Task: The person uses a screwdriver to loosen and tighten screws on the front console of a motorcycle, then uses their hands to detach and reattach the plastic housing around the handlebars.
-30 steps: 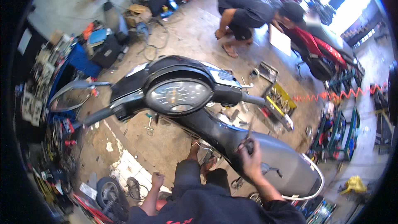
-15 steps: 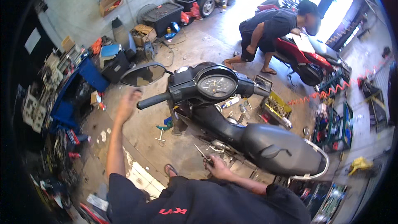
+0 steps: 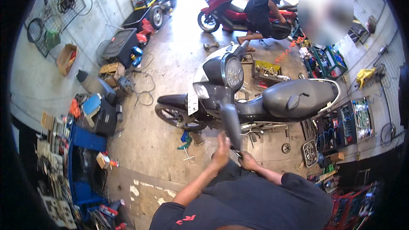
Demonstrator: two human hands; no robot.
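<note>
The black motorbike (image 3: 289,98) stands across the middle, its handlebar turned toward me. A black elongated part, seemingly the mirror (image 3: 231,123), points toward me. My left hand (image 3: 220,151) is up against its left side, fingers stretched and somewhat blurred; whether they press on it is hard to tell. Just right of it, my right hand (image 3: 248,161) is closed on a slim tool that looks like a screwdriver (image 3: 237,150), with its tip toward the mirror's lower end. The round speedometer (image 3: 233,72) faces right.
A crouching person (image 3: 264,8) works at a red motorbike (image 3: 217,6) at the back. A yellow-edged parts tray (image 3: 267,69) lies beyond the seat. Tool racks (image 3: 336,123) stand on the right. A blue cabinet (image 3: 87,140) lines the left. A T-handle wrench (image 3: 187,155) lies on the floor.
My view has swung, and the handlebar has turned toward me. My left hand has come right, close to my right hand. The crouching person has bent lower behind.
</note>
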